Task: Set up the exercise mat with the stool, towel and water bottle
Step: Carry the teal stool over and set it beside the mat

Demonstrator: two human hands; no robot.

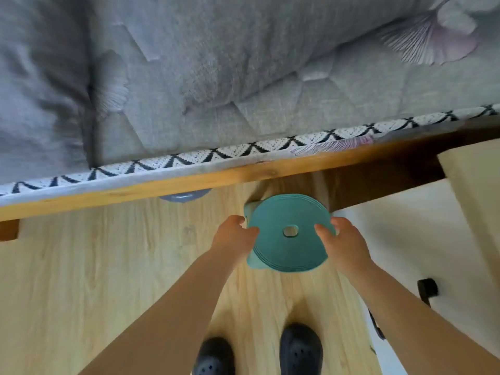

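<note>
Both shoes (259, 353) face the bed (189, 182). Left hand (234, 235) and right hand (343, 243) grip the teal stool (290, 236), fingers curled on its rim. It could catch the bed's rail when lifted, apparently just beside it.

Behind stool (290, 235): wood bed frame (189, 182) close, blocks the way.
Right: pale cabinet (476, 190) near.
Left: bare floor (81, 266), lots of room.
Below: two shoes (300, 347).

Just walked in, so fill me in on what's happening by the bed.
A person stands on the wood floor beside the bed, looking down. Both hands grip a round teal stool by its seat edge: the left hand on one side, the right hand on the other. No mat, towel or bottle is in view.
</note>
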